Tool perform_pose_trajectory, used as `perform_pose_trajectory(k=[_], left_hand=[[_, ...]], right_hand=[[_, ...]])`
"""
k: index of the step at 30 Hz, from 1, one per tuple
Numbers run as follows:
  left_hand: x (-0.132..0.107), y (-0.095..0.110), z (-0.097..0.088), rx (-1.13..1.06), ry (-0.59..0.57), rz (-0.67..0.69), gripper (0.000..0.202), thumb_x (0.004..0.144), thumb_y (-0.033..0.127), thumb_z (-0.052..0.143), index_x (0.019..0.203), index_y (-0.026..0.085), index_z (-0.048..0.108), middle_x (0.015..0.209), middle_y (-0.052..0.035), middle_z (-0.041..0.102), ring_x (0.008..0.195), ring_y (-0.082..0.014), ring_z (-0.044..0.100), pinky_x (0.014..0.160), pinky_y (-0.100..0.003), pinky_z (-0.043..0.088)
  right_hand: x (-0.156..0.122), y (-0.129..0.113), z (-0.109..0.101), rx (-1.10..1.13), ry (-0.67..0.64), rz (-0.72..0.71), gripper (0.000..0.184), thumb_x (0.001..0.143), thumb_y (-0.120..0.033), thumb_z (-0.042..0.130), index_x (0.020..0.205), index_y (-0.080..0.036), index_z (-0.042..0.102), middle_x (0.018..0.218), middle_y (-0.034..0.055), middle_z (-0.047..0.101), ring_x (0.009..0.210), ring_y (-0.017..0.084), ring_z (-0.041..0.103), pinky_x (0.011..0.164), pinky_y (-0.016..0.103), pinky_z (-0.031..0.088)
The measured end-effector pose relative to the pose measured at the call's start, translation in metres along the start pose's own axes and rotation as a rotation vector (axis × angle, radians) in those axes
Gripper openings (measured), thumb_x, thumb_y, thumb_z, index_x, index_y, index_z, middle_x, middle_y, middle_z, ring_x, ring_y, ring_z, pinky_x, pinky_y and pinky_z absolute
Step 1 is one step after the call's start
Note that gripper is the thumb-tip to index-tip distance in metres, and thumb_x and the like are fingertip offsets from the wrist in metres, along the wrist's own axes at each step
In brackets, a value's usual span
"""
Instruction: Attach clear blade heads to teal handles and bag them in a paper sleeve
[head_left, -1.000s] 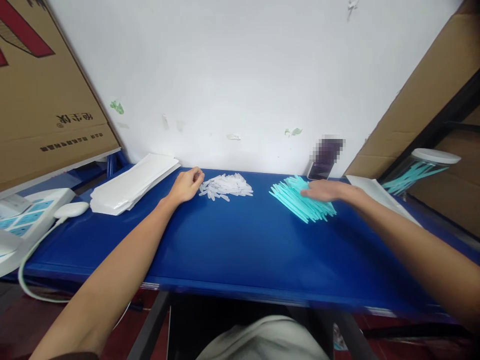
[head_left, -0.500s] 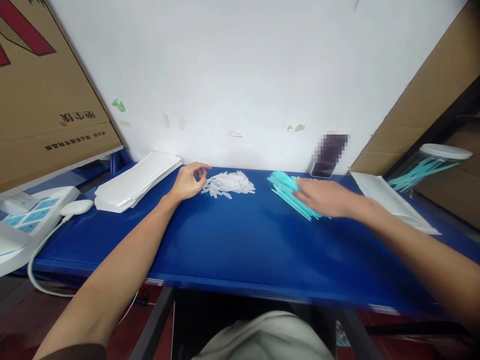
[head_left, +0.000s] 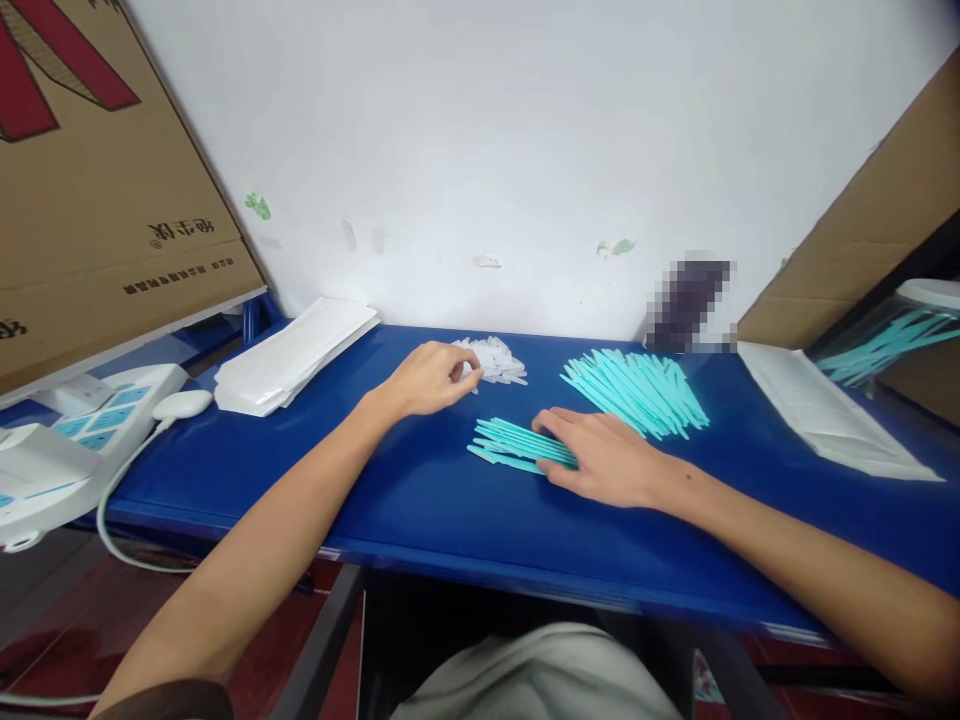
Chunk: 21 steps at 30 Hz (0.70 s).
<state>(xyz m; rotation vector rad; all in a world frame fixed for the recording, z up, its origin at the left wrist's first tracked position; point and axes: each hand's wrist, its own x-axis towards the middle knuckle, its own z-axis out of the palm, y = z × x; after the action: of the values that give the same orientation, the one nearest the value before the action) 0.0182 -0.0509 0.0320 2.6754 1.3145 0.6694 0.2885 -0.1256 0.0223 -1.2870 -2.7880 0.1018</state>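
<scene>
Lying flat on the blue worktop [head_left: 420, 500], a small bunch of teal sticks [head_left: 510, 445] points left. The sticks are thin, flat and roughly parallel, and their right ends are hidden under the right hand [head_left: 600, 462]. That hand presses down on them with its grip apart, fingers stretched and palm low. Behind it, apart from the bunch, a larger fan of teal sticks [head_left: 637, 385] spreads toward the wall. The left hand [head_left: 431, 378] rests at the near edge of a heap of small clear pieces [head_left: 495, 358], fingers curled and tips together; whether they clamp a piece I cannot tell. Bare blue surface lies between the bunch and the worktop's front edge. More of it stretches left toward a stack of white bags [head_left: 296, 352]. To the right, a white packet stack [head_left: 821, 410] sits near the far corner, with open surface between it and the right forearm.
</scene>
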Motion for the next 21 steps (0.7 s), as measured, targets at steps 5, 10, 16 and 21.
perform_pose_trajectory(k=[5,10,16,21], left_hand=[[-0.003,0.019,0.005,0.055,-0.144,0.177,0.041,0.097,0.049,0.049,0.108,0.018,0.072,0.106,-0.0105,0.066,0.101,-0.0274,0.061,0.089,-0.038,0.046],[-0.005,0.031,0.013,0.007,-0.27,0.249,0.048,0.096,0.056,0.051,0.123,0.018,0.066,0.118,-0.0127,0.062,0.114,-0.0312,0.056,0.099,-0.044,0.044],[-0.004,0.034,0.027,-0.039,-0.329,0.297,0.051,0.094,0.057,0.056,0.129,0.02,0.063,0.123,-0.0132,0.059,0.115,-0.0314,0.055,0.098,-0.044,0.044],[-0.002,0.032,0.029,-0.032,-0.334,0.288,0.042,0.096,0.046,0.054,0.127,0.019,0.064,0.123,-0.0128,0.059,0.116,-0.0296,0.055,0.101,-0.042,0.043]], right_hand=[[-0.003,0.014,0.012,0.138,0.213,0.049,0.026,0.091,-0.046,0.055,0.095,-0.021,0.06,0.081,0.0014,0.064,0.064,0.016,0.055,0.059,0.029,0.032],[-0.005,0.025,0.019,0.366,0.444,0.058,0.025,0.081,-0.045,0.064,0.078,-0.02,0.059,0.057,-0.0041,0.048,0.051,0.012,0.045,0.055,0.028,0.032],[-0.003,0.015,0.019,0.228,0.277,0.002,0.024,0.092,-0.044,0.059,0.084,-0.021,0.055,0.064,-0.0028,0.051,0.062,0.015,0.047,0.069,0.031,0.034],[0.001,0.007,0.025,0.162,0.162,0.027,0.032,0.094,-0.053,0.059,0.086,-0.022,0.052,0.064,-0.0011,0.054,0.071,0.019,0.047,0.076,0.033,0.035]])
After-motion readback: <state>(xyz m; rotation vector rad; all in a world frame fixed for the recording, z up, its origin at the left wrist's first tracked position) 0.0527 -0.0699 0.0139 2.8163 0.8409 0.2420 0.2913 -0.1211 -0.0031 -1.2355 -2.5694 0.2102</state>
